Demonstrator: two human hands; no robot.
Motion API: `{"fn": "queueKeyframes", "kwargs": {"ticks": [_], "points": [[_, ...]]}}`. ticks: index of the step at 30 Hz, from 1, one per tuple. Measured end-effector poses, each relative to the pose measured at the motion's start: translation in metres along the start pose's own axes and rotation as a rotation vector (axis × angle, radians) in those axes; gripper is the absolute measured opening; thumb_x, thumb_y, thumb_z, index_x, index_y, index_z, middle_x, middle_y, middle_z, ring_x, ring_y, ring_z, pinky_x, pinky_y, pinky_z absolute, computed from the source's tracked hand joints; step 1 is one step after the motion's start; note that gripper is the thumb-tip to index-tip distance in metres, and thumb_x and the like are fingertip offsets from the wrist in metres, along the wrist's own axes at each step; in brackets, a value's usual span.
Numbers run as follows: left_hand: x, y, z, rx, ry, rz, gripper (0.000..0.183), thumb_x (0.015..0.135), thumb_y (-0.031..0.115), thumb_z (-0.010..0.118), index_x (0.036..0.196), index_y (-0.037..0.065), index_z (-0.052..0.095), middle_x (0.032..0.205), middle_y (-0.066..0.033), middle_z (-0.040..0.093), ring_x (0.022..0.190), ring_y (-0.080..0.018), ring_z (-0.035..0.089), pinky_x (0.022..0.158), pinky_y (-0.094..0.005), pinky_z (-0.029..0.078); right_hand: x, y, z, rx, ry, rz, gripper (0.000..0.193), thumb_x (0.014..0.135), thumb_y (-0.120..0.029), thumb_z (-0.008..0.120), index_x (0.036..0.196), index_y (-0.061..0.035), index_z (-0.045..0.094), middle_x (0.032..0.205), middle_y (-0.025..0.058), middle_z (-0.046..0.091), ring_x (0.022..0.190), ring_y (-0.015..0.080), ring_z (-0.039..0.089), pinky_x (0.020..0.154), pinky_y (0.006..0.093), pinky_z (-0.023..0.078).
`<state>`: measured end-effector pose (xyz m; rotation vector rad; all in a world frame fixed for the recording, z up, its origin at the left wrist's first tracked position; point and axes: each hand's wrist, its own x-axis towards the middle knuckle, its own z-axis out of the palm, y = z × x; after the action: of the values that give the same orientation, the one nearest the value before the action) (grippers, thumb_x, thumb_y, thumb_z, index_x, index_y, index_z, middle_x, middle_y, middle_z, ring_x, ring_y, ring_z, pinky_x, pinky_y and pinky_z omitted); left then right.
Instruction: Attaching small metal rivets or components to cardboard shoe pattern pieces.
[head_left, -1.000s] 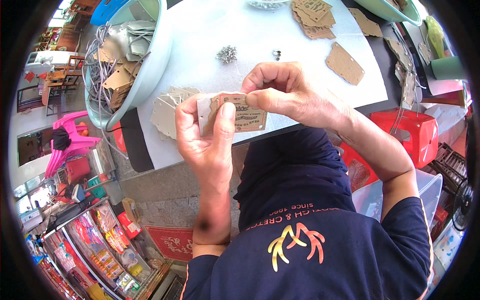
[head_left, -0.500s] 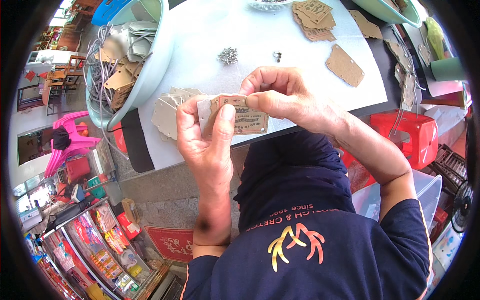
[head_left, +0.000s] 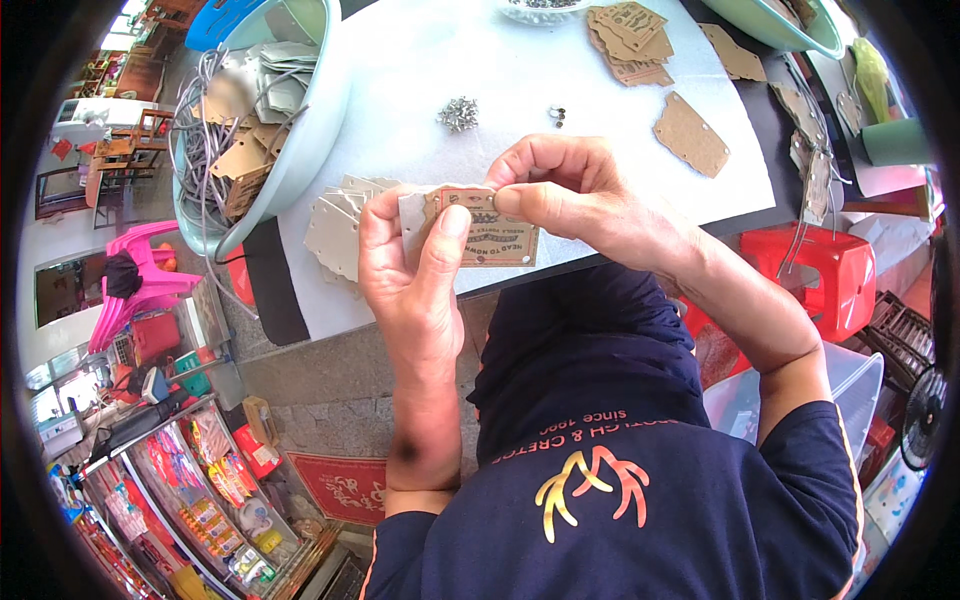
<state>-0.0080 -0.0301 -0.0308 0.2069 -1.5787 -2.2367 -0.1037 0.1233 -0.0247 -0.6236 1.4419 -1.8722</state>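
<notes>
Above the table's near edge, my left hand [head_left: 415, 285] grips a brown printed cardboard tag [head_left: 500, 248] with thumb and fingers. A pale grey tag [head_left: 411, 213] lies against its back, showing at the left end. My right hand [head_left: 590, 200] pinches the tag's upper right corner between thumb and forefinger; anything small between those fingertips is hidden. Beside my left hand lies a fanned pile of pale grey tags [head_left: 335, 230]. Beyond my hands are a heap of small silvery metal fasteners [head_left: 458, 114] and a few darker fasteners [head_left: 558, 116].
A white sheet [head_left: 420, 60] covers the dark table. At left stands a pale blue tub [head_left: 312, 130] with tags and grey cords. Brown tags [head_left: 630, 42] are stacked at far right, near a single brown tag [head_left: 692, 135]. A red stool [head_left: 845, 270] stands at right.
Both hands and the tag have shifted very slightly in the picture. The grip on the tag stays the same.
</notes>
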Motion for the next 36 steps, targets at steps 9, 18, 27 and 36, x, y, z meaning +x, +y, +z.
{"fn": "queueKeyframes", "kwargs": {"ticks": [9, 18, 27, 36], "points": [[-0.001, 0.002, 0.001, -0.093, 0.001, -0.094, 0.031, 0.088, 0.001, 0.062, 0.116, 0.009, 0.051, 0.105, -0.0046, 0.06, 0.097, -0.0126, 0.058, 0.089, -0.031, 0.046, -0.005, -0.005, -0.004, -0.083, 0.037, -0.012, 0.025, 0.092, -0.016, 0.064, 0.111, -0.0021, 0.059, 0.088, -0.0019, 0.064, 0.069, 0.0007, 0.053, 0.057, 0.0167, 0.042], [-0.012, -0.003, 0.005, -0.065, 0.081, -0.055, 0.032, 0.086, -0.004, 0.063, 0.113, 0.007, 0.052, 0.103, -0.0057, 0.06, 0.096, -0.0136, 0.058, 0.089, -0.0314, 0.047, -0.003, -0.011, -0.001, -0.248, 0.023, 0.046, 0.017, 0.093, -0.018, 0.063, 0.102, -0.0034, 0.062, 0.08, -0.0049, 0.058, 0.064, 0.0003, 0.048, 0.055, 0.0175, 0.04], [-0.016, -0.007, -0.002, -0.036, -0.032, -0.059, 0.026, 0.087, -0.004, 0.063, 0.108, 0.006, 0.051, 0.1, -0.01, 0.063, 0.093, -0.0159, 0.063, 0.082, -0.0314, 0.054, 0.047, -0.015, -0.035, -1.241, 0.302, -0.47, 0.01, 0.084, -0.013, 0.065, 0.088, -0.0035, 0.063, 0.079, 0.0085, 0.064, 0.066, 0.0226, 0.061, 0.062, 0.0337, 0.048], [-0.015, -0.01, -0.006, 0.004, -0.052, -0.018, 0.024, 0.087, -0.005, 0.063, 0.106, 0.004, 0.052, 0.1, -0.0098, 0.063, 0.093, -0.0143, 0.062, 0.082, -0.0297, 0.054, 0.071, -0.02, -0.023, -1.421, 0.172, -0.359, 0.013, 0.085, -0.016, 0.063, 0.09, -0.0039, 0.064, 0.084, 0.0119, 0.065, 0.08, 0.0295, 0.064, 0.072, 0.0385, 0.05]]}}
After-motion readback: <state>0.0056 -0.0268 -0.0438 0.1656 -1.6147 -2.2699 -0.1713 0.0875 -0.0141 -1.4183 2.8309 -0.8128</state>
